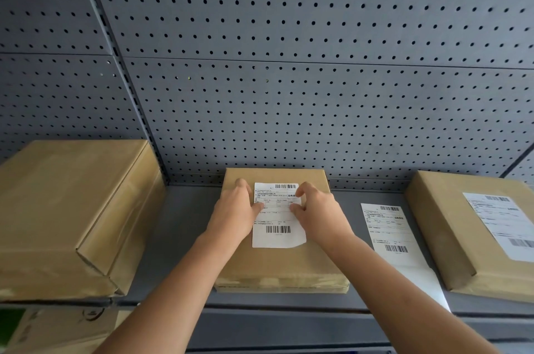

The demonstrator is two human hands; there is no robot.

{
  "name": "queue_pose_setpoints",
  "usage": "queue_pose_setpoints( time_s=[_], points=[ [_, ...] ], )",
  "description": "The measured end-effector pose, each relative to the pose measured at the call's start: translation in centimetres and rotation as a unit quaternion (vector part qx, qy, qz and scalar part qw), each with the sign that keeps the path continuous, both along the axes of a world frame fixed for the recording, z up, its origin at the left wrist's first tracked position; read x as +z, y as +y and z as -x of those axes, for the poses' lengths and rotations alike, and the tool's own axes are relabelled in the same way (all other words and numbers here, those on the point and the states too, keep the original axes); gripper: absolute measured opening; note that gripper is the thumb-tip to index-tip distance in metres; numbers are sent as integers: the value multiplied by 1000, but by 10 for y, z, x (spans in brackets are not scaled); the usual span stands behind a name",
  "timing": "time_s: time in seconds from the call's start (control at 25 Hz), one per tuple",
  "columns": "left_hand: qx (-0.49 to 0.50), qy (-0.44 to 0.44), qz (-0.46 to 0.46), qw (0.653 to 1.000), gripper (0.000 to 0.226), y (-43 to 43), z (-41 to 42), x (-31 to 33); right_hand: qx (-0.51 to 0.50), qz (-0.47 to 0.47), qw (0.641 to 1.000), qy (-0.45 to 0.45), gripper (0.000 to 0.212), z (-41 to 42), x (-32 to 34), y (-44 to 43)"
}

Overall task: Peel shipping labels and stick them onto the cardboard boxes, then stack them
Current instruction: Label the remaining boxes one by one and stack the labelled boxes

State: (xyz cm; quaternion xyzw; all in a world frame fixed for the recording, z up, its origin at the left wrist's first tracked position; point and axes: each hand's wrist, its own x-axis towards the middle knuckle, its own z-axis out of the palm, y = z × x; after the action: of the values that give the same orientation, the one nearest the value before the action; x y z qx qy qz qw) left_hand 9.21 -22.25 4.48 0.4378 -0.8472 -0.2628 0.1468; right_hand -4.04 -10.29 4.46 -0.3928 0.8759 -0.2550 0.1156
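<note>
Head view: a grey metal shelf (179, 226) in front of a grey pegboard back panel (289, 65).
Middle cardboard box (277, 264): plain brown, flat, lying at 6 o'clock on the shelf with its back edge near the panel.
Shipping label (277, 226): a white sheet on the box top with a barcode at its 12 and 6 o'clock ends and lines of small print between. Its 5 o'clock corner curls up.
Left hand (238, 209): thumb tip presses the label's 9 o'clock edge, bent fingers on the cardboard.
Right hand (318, 209): bent fingertips and thumb on the label's 3 o'clock edge. Whether it presses or pinches, I cannot tell.
Hands: apart, with the label between them.
Left cardboard box (75, 218): larger and unlabelled, at 9 o'clock.
Right cardboard box (450, 238): at 3 o'clock, with a stuck label (500, 223) on top.
Loose label sheet (390, 229): flat on the shelf between the middle and right boxes.
</note>
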Motion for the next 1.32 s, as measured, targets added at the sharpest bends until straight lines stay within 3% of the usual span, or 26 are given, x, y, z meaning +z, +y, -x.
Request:
queue_pose_setpoints(
  time_s=[0.12,0.24,0.32,0.48,0.64,1.0,1.12,1.32],
  points=[
    [-71,-6,119,990,36,2,-4,-2,21,-66,993,98,30,-1,4,3],
    [-137,-17,185,973,47,3,-3,-7,45,-17,985,169,33,0,-1,1],
    [-177,-67,178,966,53,2,0,-8,119,12,976,182,37,-1,-8,-6],
    [-215,-168,150,950,58,-1,2,-12,208,-31,960,186,49,-5,-21,-17],
    [-217,-183,141,948,61,-8,-5,-15,182,-66,967,165,54,1,-24,-10],
    [-188,-170,127,959,63,-10,-18,-6,139,-34,981,129,54,9,-18,7],
    [-227,-142,130,955,60,11,-25,0,174,-5,974,145,53,-8,-16,13],
    [-258,-159,145,942,59,31,-33,-12,208,-57,960,180,60,-30,-23,21]
  ],
)
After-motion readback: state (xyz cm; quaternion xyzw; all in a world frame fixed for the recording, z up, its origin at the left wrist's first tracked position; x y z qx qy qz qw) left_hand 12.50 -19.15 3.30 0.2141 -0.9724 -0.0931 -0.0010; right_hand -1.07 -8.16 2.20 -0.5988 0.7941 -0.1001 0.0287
